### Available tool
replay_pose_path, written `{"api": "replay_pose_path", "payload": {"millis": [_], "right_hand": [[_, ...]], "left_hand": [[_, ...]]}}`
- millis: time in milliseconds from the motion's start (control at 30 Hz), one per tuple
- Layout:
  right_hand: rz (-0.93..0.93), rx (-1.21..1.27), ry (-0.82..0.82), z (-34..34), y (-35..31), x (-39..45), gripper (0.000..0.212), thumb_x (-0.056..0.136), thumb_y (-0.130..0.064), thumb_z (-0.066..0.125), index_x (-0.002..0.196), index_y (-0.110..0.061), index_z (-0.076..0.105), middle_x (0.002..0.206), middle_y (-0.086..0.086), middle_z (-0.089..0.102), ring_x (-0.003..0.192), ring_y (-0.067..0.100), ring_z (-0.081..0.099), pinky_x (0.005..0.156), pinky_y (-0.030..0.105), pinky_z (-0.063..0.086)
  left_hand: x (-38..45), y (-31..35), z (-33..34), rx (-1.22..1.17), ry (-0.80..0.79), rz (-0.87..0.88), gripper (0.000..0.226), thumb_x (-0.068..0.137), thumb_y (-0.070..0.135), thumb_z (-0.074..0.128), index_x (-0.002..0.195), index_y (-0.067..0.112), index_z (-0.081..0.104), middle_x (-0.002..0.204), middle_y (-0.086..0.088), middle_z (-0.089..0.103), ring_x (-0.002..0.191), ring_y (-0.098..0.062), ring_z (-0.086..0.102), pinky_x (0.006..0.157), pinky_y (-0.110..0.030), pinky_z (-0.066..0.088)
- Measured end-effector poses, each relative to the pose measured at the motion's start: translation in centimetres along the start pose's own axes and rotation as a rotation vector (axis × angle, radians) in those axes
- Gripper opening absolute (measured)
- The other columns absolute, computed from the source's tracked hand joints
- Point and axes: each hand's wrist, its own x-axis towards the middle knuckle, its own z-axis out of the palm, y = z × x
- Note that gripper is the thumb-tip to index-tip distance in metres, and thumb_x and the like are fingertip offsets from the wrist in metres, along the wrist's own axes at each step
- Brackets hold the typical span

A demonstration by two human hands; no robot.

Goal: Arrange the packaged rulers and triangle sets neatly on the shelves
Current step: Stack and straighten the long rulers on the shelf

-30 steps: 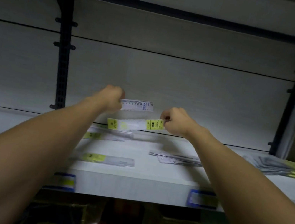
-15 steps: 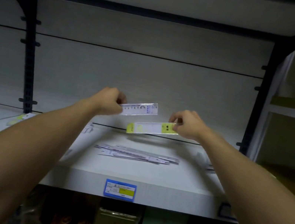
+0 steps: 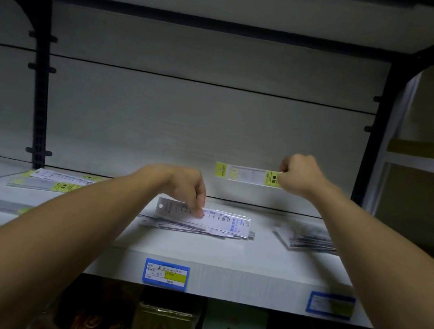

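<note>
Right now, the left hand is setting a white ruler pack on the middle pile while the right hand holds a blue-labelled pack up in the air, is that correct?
Not quite: the pack in the right hand has yellow-green label ends, not blue, as the head view shows. The rest stands: the left hand holds the white ruler pack on the middle pile, and the right hand's pack is raised above the shelf.

Scale numbers 6–11 and 15 on white packaged ruler (image 3: 218, 219)

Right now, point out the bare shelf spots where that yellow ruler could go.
Bare board lies along the shelf's front edge, and between the middle ruler pile and the right pile. The left side, with yellow packs, is crowded. The right hand holds the yellow ruler.
</note>
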Motion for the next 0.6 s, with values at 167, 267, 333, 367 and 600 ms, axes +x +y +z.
{"api": "replay_pose_path", "payload": {"millis": [167,267,333,367,600], "right_hand": [[-0.050,0.023,-0.006,-0.1,-0.6,-0.7,0.011,0.076,-0.007,0.054,0.077,-0.010,0.065,0.088,0.018,0.065,0.087,0.036,0.061,0.065,0.031,0.046],[-0.067,0.033,0.008,-0.1,-0.7,-0.8,0.017,0.074,-0.005,0.053,0.080,-0.003,0.069,0.087,0.020,0.066,0.087,0.037,0.062,0.070,0.038,0.055],[-0.077,0.047,0.015,-0.2,-0.8,-0.8,0.018,0.074,-0.005,0.053,0.081,-0.002,0.069,0.087,0.020,0.067,0.087,0.037,0.062,0.070,0.038,0.055],[-0.078,0.058,0.014,-0.2,-0.9,-0.8,0.018,0.075,-0.005,0.053,0.081,-0.003,0.069,0.087,0.020,0.067,0.087,0.036,0.063,0.071,0.038,0.055],[-0.079,0.101,-0.043,1.2,-1.7,-0.6,0.013,0.073,-0.006,0.053,0.070,-0.014,0.063,0.086,0.014,0.066,0.085,0.033,0.064,0.068,0.033,0.053]], "left_hand": [[-0.3,0.9,0.4,0.082,-0.097,-0.031,0.032,0.080,0.031,0.080,0.108,0.020,0.072,0.112,0.002,0.067,0.092,-0.015,0.060,0.079,-0.025,0.047],[-0.6,1.3,0.6,0.078,-0.115,-0.051,0.034,0.084,0.032,0.076,0.116,0.021,0.070,0.122,0.001,0.061,0.109,-0.017,0.057,0.094,-0.028,0.042],[-0.6,1.2,0.4,0.032,-0.091,-0.062,0.029,0.086,0.028,0.074,0.114,0.020,0.071,0.120,0.002,0.062,0.108,-0.016,0.056,0.095,-0.026,0.040],[-0.6,1.1,0.2,0.007,-0.071,-0.069,0.026,0.087,0.025,0.073,0.113,0.019,0.072,0.114,0.004,0.063,0.103,-0.013,0.056,0.092,-0.025,0.040],[-1.3,-2.2,-3.2,0.085,0.119,-0.123,0.021,0.089,0.013,0.067,0.109,0.015,0.073,0.103,0.004,0.069,0.097,-0.012,0.061,0.089,-0.023,0.044]]}}
